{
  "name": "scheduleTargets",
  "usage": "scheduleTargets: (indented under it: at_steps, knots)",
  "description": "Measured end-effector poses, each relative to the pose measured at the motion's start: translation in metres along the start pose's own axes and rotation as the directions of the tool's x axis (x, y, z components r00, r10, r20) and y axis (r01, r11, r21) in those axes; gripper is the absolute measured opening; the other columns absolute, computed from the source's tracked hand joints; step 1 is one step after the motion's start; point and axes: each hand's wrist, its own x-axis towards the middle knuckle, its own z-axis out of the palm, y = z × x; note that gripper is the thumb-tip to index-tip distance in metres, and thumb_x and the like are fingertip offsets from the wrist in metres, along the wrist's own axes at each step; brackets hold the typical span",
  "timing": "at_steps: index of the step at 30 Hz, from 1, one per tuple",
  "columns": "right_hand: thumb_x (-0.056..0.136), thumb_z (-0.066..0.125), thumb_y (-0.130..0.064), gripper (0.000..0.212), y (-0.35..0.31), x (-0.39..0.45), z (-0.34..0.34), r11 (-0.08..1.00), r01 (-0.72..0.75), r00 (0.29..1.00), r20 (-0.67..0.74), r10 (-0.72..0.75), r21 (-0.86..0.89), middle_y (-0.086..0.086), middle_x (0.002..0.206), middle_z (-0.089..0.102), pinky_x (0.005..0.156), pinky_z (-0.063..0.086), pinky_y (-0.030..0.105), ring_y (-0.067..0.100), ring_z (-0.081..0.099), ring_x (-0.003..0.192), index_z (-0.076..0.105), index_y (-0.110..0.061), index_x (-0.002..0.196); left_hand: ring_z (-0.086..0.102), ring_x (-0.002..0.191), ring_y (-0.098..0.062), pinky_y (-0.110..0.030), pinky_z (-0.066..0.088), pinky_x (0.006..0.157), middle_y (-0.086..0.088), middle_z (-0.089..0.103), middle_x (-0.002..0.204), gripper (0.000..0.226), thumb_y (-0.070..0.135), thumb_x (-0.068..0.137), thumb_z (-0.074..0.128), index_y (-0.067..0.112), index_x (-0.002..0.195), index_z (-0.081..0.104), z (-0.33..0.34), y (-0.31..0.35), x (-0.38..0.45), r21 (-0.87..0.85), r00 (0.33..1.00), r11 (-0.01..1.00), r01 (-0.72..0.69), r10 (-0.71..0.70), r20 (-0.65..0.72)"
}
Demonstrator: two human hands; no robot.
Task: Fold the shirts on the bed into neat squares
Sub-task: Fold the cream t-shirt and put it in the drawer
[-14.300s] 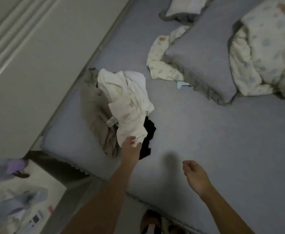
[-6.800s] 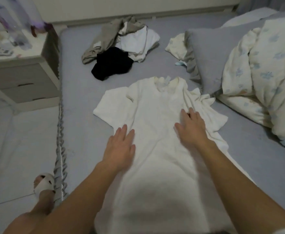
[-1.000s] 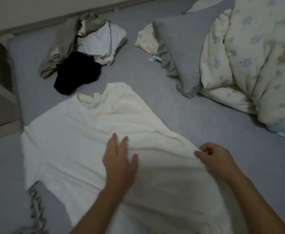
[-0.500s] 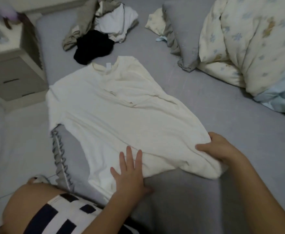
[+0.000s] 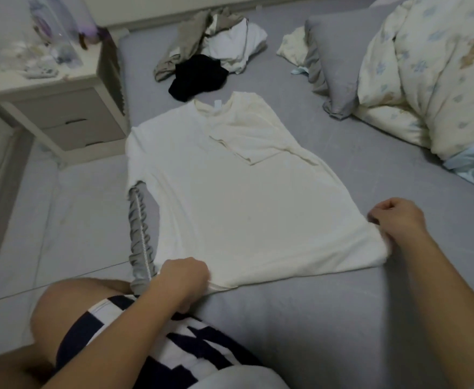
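Grey bed carries it all: cream shirt spread flat mid-mattress, clothes pile beyond its collar, grey pillow right of that, quilt bunched along the right edge.

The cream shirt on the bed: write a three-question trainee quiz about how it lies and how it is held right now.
1. True or false: the right sleeve of the cream shirt is folded in over its chest.
2. Which hands grip the shirt's bottom hem? A) left hand only B) right hand only C) both
3. Fill in: the shirt's left sleeve hangs over the ____ of the bed.

Key: 1 true; 2 C; 3 edge.
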Motion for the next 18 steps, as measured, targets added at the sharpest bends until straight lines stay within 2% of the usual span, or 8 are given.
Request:
scheduleTargets:
  at_steps: [4, 6, 8, 11, 12, 14, 16, 18]
  knots:
    - [0.083, 0.072, -0.048, 0.043, 0.007, -0.033, -0.002, 0.966, -0.202, 0.926, 0.354, 0.135, 0.16, 0.007, 0.096, 0.067, 0.072, 0.049, 0.032, 0.023, 0.063, 0.077, 0.065, -0.007, 0.094, 0.056, 0.079, -0.013, -0.032, 0.048, 0.069, 0.01, 0.059, 0.084, 0.011, 0.019, 0.077, 0.045, 0.027, 0.081, 0.051, -0.002, -0.002, 0.0, -0.373, 0.976, 0.927, -0.046, -0.038, -0.215]
    - [0.081, 0.076, -0.032, 0.038, 0.018, -0.051, -0.002, 0.944, -0.244, 0.824, 0.561, 0.08, 0.224, 0.009, 0.104, 0.072, 0.084, 0.053, 0.037, 0.026, 0.068, 0.09, 0.067, -0.005, 0.106, 0.057, 0.079, -0.014, -0.034, 0.05, 0.072, 0.011, 0.06, 0.082, 0.014, 0.017, 0.081, 0.043, 0.027, 0.081, 0.053, 0.004, -0.002, 0.002, -0.482, 0.964, 0.871, -0.09, -0.045, -0.261]
    - [0.079, 0.069, -0.015, 0.038, 0.025, -0.059, -0.01, 0.892, -0.284, 0.747, 0.665, -0.025, 0.352, 0.014, 0.107, 0.074, 0.079, 0.057, 0.037, 0.026, 0.071, 0.091, 0.065, -0.003, 0.115, 0.058, 0.084, -0.014, -0.035, 0.052, 0.08, 0.011, 0.061, 0.089, 0.007, 0.031, 0.084, 0.049, 0.03, 0.089, 0.054, 0.012, -0.005, 0.004, -0.507, 0.991, 0.856, -0.1, 0.04, -0.128]
    - [0.091, 0.055, -0.011, 0.021, 0.02, -0.056, -0.031, 0.776, -0.291, 0.783, 0.605, -0.143, 0.56, 0.008, 0.08, 0.076, 0.049, 0.055, 0.023, 0.016, 0.07, 0.061, 0.068, -0.003, 0.104, 0.053, 0.087, -0.011, -0.033, 0.048, 0.08, 0.01, 0.053, 0.101, 0.056, 0.07, 0.067, 0.066, 0.034, 0.106, 0.047, 0.02, -0.008, 0.002, -0.503, 0.991, 0.86, -0.089, 0.127, 0.041]
    - [0.092, 0.053, -0.014, 0.022, 0.018, -0.054, -0.036, 0.737, -0.286, 0.813, 0.563, -0.152, 0.612, 0.001, 0.069, 0.073, 0.042, 0.05, 0.019, 0.01, 0.067, 0.052, 0.073, -0.005, 0.096, 0.051, 0.092, -0.012, -0.034, 0.047, 0.081, 0.011, 0.049, 0.106, 0.068, 0.071, 0.061, 0.071, 0.036, 0.112, 0.043, 0.022, -0.007, 0.001, -0.432, 0.992, 0.897, -0.097, 0.124, 0.037]
    - [0.092, 0.053, -0.016, 0.027, 0.018, -0.05, -0.041, 0.695, -0.332, 0.841, 0.534, -0.087, 0.637, -0.003, 0.057, 0.069, 0.034, 0.044, 0.016, 0.007, 0.062, 0.042, 0.076, -0.006, 0.082, 0.049, 0.101, -0.018, -0.036, 0.046, 0.082, 0.007, 0.044, 0.112, 0.063, 0.043, 0.07, 0.074, 0.035, 0.119, 0.035, 0.026, -0.001, 0.0, -0.187, 0.986, 0.968, -0.165, 0.159, -0.048]
    - [0.096, 0.054, -0.012, 0.02, 0.022, -0.048, -0.037, 0.79, -0.357, 0.829, 0.559, 0.022, 0.498, 0.006, 0.066, 0.073, 0.044, 0.051, 0.02, 0.014, 0.069, 0.052, 0.07, -0.002, 0.092, 0.053, 0.096, -0.022, -0.036, 0.047, 0.078, 0.002, 0.048, 0.108, 0.044, 0.012, 0.079, 0.056, 0.031, 0.114, 0.037, 0.022, 0.002, -0.001, -0.121, 0.977, 0.974, -0.19, 0.177, -0.116]
    - [0.093, 0.064, -0.015, 0.018, 0.03, -0.042, -0.034, 0.928, -0.295, 0.842, 0.521, 0.14, 0.228, 0.021, 0.091, 0.074, 0.069, 0.053, 0.032, 0.027, 0.069, 0.074, 0.068, 0.002, 0.099, 0.057, 0.089, -0.018, -0.035, 0.05, 0.078, 0.004, 0.059, 0.098, 0.029, 0.01, 0.079, 0.048, 0.028, 0.102, 0.05, 0.014, -0.001, -0.002, -0.303, 0.983, 0.937, -0.176, 0.15, -0.107]
